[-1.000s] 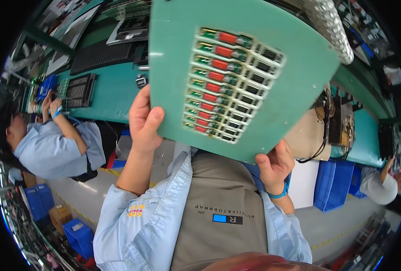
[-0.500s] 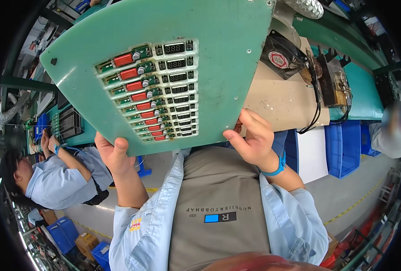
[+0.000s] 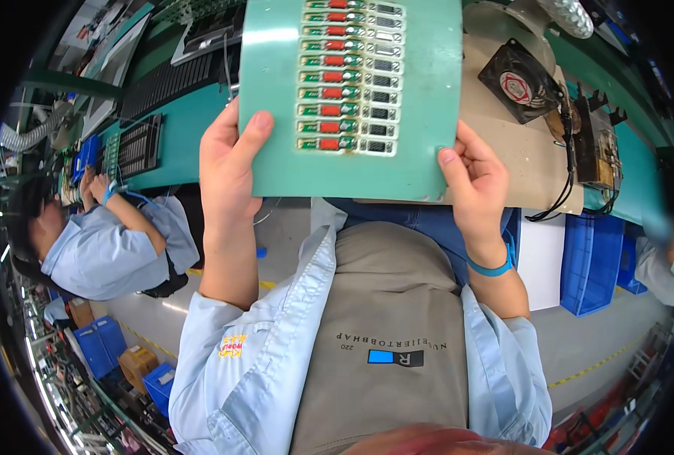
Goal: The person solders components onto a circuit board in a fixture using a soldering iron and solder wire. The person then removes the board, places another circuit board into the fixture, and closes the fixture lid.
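A flat green panel is held up in front of me over the bench, its far end cut off by the top of the view. Down its middle runs a column of slots, each with a small circuit board carrying a red part and a dark display. My left hand grips the panel's left edge, thumb on the face. On the right edge, near the lower corner, my right hand pinches it with thumb on top and fingers curled; a blue wrist strap circles that wrist. Fingers behind the panel are hidden.
Right of the panel, a black fan and a metal fixture with cables stand on the bench. Blue bins sit below. At left, a co-worker works beside black racks. A flexible duct hangs at upper right.
The panel has moved away from me and turned from a slant to nearly straight. Both hands went with it, still gripping its edges, the left one now higher along its side.
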Demonstrator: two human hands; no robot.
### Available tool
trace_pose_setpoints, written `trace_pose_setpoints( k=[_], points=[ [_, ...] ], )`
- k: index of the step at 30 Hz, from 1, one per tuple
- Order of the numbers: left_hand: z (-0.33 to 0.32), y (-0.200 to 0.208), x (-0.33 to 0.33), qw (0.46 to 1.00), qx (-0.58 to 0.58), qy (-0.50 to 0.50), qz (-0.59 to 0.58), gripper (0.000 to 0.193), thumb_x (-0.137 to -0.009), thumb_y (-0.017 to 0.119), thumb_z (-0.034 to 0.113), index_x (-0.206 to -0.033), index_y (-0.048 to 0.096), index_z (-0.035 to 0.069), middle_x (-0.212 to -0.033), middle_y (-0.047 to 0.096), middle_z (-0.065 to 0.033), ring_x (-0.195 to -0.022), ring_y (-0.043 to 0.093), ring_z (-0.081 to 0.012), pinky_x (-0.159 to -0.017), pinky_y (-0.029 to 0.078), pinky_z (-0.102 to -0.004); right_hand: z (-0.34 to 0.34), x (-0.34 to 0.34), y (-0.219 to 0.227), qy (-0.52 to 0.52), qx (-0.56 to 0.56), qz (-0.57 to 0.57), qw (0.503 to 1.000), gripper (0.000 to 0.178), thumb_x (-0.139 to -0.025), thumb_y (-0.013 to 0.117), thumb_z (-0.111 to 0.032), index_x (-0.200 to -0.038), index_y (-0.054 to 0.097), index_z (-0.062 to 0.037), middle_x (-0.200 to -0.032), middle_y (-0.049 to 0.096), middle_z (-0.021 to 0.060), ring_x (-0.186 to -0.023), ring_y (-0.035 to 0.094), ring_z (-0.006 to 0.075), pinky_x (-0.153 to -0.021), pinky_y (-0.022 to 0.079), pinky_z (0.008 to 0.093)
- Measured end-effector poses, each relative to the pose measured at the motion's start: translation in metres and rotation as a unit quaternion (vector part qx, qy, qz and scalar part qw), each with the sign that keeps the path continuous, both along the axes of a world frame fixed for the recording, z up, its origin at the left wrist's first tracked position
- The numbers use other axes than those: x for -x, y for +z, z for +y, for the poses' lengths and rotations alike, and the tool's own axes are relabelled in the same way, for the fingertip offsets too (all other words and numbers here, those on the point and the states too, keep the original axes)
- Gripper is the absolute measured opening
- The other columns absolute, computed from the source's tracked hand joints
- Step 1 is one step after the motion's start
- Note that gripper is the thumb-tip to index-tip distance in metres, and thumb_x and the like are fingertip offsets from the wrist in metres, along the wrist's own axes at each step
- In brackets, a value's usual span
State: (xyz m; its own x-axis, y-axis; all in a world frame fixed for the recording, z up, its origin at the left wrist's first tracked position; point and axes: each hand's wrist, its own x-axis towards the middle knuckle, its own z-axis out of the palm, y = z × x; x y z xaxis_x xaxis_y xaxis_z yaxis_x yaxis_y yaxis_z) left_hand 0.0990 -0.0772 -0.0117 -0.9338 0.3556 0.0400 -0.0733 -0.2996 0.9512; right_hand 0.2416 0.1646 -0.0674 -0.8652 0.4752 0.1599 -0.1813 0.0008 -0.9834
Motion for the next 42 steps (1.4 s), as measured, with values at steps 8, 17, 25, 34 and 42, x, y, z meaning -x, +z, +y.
trace_pose_setpoints(
  k=[8, 17, 25, 34, 42],
  points=[
    [-0.003, -0.008, 0.005, 0.998, 0.014, -0.054, -0.009, 0.042, -0.100, 0.067, 0.010, -0.136, 0.058, -0.010, -0.110, 0.074, -0.0177, -0.082, 0.071, -0.0157, -0.070, 0.057, -0.0221, 0.004, -0.009, 0.002, -0.028, 0.025, -0.006, 0.999, 0.042, -0.098, 0.063, 0.000, -0.139, 0.060, 0.0110, -0.095, 0.069, 0.0051, -0.076, 0.055, 0.0060, -0.067, 0.044, 0.0157],
    [-0.001, -0.008, 0.009, 0.994, 0.080, -0.068, 0.004, 0.039, -0.100, 0.068, 0.011, -0.133, 0.060, -0.009, -0.108, 0.074, -0.0170, -0.078, 0.071, -0.0151, -0.066, 0.057, -0.0209, -0.001, -0.011, 0.013, -0.053, 0.064, 0.014, 0.996, 0.041, -0.100, 0.063, -0.003, -0.138, 0.060, 0.0113, -0.112, 0.074, 0.0145, -0.085, 0.063, 0.0085, -0.074, 0.049, 0.0156],
    [0.001, -0.011, 0.010, 0.994, 0.081, -0.070, -0.007, 0.039, -0.100, 0.068, 0.011, -0.132, 0.060, -0.009, -0.107, 0.074, -0.0170, -0.078, 0.071, -0.0153, -0.067, 0.057, -0.0211, 0.001, -0.015, 0.015, -0.044, 0.033, 0.027, 0.998, 0.042, -0.101, 0.063, -0.005, -0.139, 0.059, 0.0122, -0.106, 0.072, 0.0110, -0.081, 0.059, 0.0071, -0.071, 0.047, 0.0155],
    [0.009, -0.014, 0.010, 0.998, 0.034, -0.054, -0.012, 0.039, -0.098, 0.070, 0.007, -0.132, 0.061, -0.009, -0.107, 0.075, -0.0159, -0.081, 0.071, -0.0156, -0.071, 0.058, -0.0226, 0.006, -0.018, 0.007, -0.037, -0.026, 0.039, 0.998, 0.043, -0.098, 0.066, -0.003, -0.138, 0.061, 0.0115, -0.089, 0.062, 0.0025, -0.071, 0.045, 0.0070, -0.062, 0.036, 0.0170],
    [0.009, -0.017, 0.010, 0.995, 0.049, 0.011, 0.087, 0.039, -0.093, 0.074, 0.005, -0.130, 0.065, -0.006, -0.107, 0.075, -0.0154, -0.081, 0.071, -0.0166, -0.074, 0.059, -0.0245, 0.005, -0.012, -0.001, -0.065, -0.111, 0.088, 0.988, 0.045, -0.094, 0.070, -0.005, -0.137, 0.063, 0.0102, -0.088, 0.061, 0.0046, -0.073, 0.045, 0.0111, -0.064, 0.037, 0.0216]
  ],
)
